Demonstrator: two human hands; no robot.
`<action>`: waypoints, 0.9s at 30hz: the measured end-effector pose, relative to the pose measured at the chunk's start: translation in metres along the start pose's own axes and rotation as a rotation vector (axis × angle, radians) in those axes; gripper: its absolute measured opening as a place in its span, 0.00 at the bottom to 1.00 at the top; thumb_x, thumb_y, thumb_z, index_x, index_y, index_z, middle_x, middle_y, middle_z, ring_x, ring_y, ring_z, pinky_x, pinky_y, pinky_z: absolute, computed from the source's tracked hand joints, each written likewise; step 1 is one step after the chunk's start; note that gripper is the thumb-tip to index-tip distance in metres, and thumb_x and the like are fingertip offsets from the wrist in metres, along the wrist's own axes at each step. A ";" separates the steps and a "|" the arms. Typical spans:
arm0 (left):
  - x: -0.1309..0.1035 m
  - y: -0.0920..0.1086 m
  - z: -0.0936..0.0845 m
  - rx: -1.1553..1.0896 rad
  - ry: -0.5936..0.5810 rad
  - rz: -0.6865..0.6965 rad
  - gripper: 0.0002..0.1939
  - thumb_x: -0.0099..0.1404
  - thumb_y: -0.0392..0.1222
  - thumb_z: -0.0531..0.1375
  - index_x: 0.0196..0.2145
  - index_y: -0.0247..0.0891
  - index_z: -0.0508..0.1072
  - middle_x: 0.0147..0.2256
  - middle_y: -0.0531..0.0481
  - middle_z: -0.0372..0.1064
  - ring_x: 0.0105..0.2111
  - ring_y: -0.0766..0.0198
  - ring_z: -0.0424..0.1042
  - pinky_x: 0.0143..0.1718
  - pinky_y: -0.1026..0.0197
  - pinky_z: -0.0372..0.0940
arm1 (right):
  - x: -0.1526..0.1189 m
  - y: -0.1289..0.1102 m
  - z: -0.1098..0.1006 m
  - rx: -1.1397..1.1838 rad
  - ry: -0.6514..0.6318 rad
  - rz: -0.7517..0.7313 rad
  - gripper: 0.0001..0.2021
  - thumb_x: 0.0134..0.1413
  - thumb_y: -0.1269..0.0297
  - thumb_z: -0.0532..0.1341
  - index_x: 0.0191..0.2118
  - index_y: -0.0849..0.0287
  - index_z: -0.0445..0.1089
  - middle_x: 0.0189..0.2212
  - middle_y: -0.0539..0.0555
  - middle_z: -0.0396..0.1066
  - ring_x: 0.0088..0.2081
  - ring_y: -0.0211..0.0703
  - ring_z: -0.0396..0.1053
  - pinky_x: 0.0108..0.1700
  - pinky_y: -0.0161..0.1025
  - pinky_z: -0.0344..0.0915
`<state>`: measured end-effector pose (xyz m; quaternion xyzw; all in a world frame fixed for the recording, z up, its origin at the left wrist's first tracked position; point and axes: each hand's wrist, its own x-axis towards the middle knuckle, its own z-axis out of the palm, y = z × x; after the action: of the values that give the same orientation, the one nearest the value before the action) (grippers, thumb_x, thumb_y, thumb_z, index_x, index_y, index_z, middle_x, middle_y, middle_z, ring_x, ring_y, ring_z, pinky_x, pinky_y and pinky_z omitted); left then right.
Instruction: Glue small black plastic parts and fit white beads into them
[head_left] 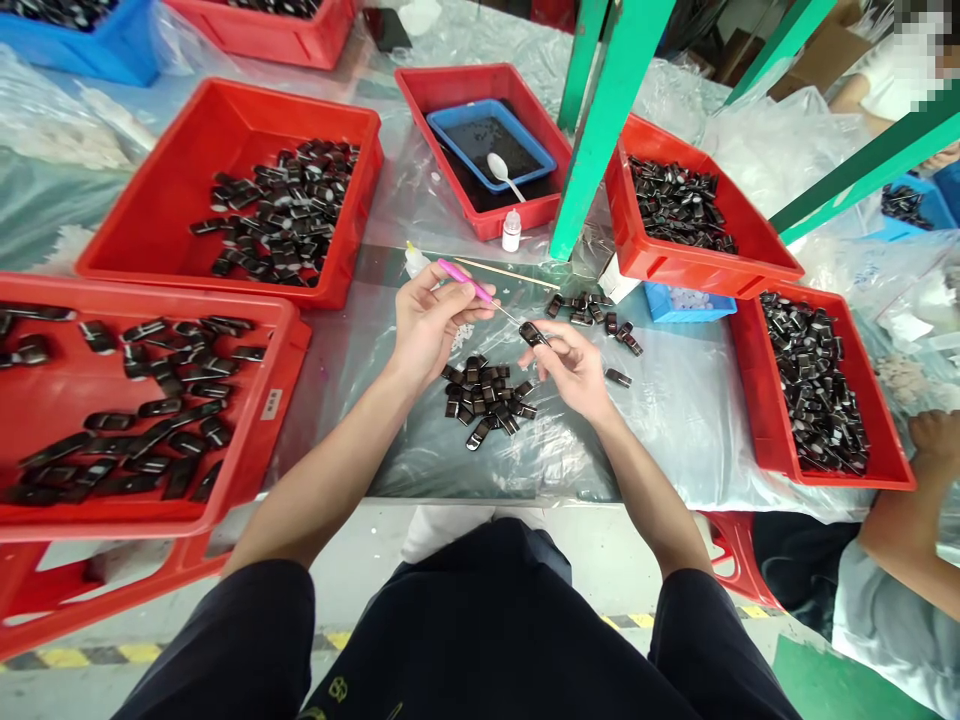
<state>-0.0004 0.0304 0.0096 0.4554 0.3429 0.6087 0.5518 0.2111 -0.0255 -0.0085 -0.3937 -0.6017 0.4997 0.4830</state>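
Observation:
My left hand (429, 318) is closed around a pink pen-like tool (465, 280) with a thin, needle-like tip. That tip points right and reaches a small glossy black piece (533, 333), though I cannot tell whether it touches. Between the fingertips of my right hand (576, 368) the black piece is pinched, held above the table. Below and between the hands lies a loose pile of similar black pieces (491, 395). More black pieces (589, 308) lie beyond my right hand. A thin wooden stick (517, 275) rests on the table behind the tool.
Red bins (172, 115) of black pieces stand left and right. At the back, a red bin (487, 218) holds a blue tray (450, 118) and white spoon (498, 168), near a small bottle (511, 232). A green post (600, 130) rises there. Another person's arm (911, 540) is at right.

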 end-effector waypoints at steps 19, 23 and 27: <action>-0.005 -0.023 -0.010 0.972 -0.224 0.403 0.11 0.75 0.46 0.60 0.46 0.40 0.80 0.45 0.44 0.83 0.46 0.55 0.80 0.51 0.50 0.75 | 0.008 0.008 -0.007 0.041 0.130 0.062 0.25 0.62 0.37 0.68 0.48 0.51 0.65 0.30 0.48 0.78 0.23 0.37 0.66 0.29 0.40 0.70; -0.005 -0.030 -0.010 1.197 -0.446 0.457 0.14 0.78 0.44 0.56 0.49 0.41 0.82 0.48 0.41 0.83 0.51 0.48 0.78 0.54 0.45 0.71 | 0.011 0.014 -0.013 0.036 0.215 0.046 0.24 0.62 0.37 0.68 0.49 0.50 0.64 0.31 0.48 0.78 0.23 0.37 0.66 0.28 0.39 0.68; -0.001 -0.034 -0.011 1.287 -0.433 0.402 0.16 0.77 0.41 0.56 0.54 0.40 0.81 0.52 0.39 0.82 0.55 0.45 0.76 0.57 0.41 0.70 | 0.013 0.019 -0.016 0.035 0.258 0.047 0.26 0.62 0.36 0.68 0.49 0.50 0.63 0.32 0.48 0.79 0.23 0.36 0.66 0.28 0.39 0.68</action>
<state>0.0013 0.0352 -0.0260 0.8563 0.4266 0.2711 0.1060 0.2239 -0.0063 -0.0238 -0.4601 -0.5164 0.4665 0.5513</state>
